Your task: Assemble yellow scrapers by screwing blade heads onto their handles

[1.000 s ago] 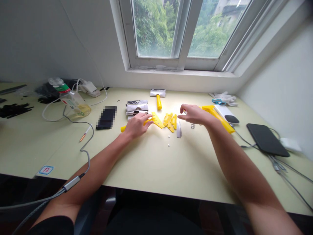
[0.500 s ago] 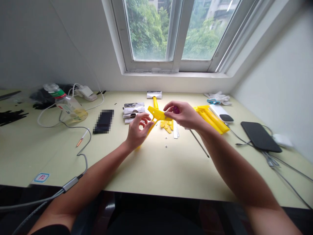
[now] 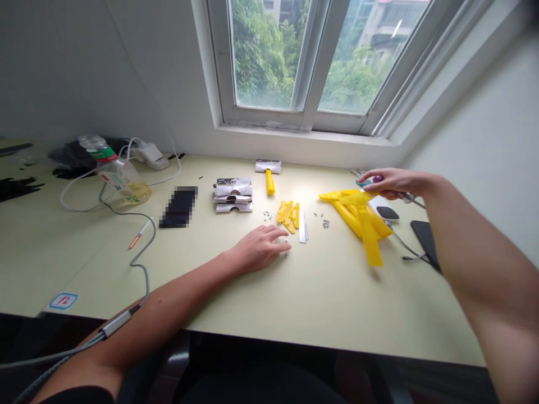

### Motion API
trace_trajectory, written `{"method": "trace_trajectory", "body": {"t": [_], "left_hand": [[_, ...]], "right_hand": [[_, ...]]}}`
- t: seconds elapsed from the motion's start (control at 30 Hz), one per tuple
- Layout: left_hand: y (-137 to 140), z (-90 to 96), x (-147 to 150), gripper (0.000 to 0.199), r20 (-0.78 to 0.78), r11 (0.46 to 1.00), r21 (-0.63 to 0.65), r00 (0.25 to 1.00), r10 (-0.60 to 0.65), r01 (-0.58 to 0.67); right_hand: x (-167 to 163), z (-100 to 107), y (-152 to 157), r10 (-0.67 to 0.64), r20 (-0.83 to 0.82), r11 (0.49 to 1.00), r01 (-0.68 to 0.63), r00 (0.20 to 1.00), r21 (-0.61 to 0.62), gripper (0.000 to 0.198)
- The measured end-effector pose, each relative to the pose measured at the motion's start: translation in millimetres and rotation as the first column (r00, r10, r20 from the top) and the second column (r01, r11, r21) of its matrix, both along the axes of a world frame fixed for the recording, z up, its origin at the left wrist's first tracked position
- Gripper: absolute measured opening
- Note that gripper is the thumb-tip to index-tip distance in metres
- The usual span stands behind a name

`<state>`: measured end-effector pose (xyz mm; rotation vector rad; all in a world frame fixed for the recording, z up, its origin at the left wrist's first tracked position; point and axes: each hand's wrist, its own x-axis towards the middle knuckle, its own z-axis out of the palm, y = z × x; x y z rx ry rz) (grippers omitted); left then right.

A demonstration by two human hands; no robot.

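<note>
My left hand [image 3: 263,248] rests on the table with fingers spread, touching or just beside two small nuts [image 3: 286,240]. At the right, my right hand [image 3: 393,182] pinches a yellow plastic scraper handle [image 3: 370,235], which hangs over a pile of similar yellow handles [image 3: 347,216]. A screwdriver with a purple grip [image 3: 378,179] is also tucked in that hand; its shaft is mostly hidden. Between the hands lie flat yellow plates [image 3: 288,213], thin metal blades [image 3: 302,227], a cluster of nuts [image 3: 268,214] and several small screws [image 3: 326,223].
Stacked paper-wrapped packs [image 3: 233,195] and a yellow-handled scraper [image 3: 270,180] lie toward the window. At left are a dark pixelated item [image 3: 180,207], a tilted bottle [image 3: 122,177], a pen-like stick [image 3: 141,233] and cables. A black phone [image 3: 425,241] sits partly behind my right arm.
My right hand has carried the yellow scraper handle from the middle to the pile at right. My left hand has let go of it and come down beside the nuts.
</note>
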<state>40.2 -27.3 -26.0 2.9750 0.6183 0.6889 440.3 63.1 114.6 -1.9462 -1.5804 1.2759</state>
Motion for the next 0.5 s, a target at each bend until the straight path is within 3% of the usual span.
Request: {"method": "trace_trajectory", "body": {"t": [0.13,0.3,0.5], "left_hand": [[0.0,0.1,-0.4,0.03,-0.008,0.998,-0.002,0.998,-0.066,0.066],[1.6,-0.4,-1.2,0.029,-0.034,0.993,-0.04,0.993,-0.113,0.112],[1.6,-2.6,-1.3,0.028,-0.006,0.997,-0.038,0.998,-0.069,0.069]], "right_hand": [[15.4,-12.4,19.7,-0.077,0.068,0.997,0.077,0.995,0.001,0.043],[4.6,-14.6,30.8,-0.157,0.172,0.979,0.131,0.973,0.154,0.043],[-24.2,-3.7,19.0,-0.228,0.172,0.918,0.154,0.958,0.365,0.024]]}}
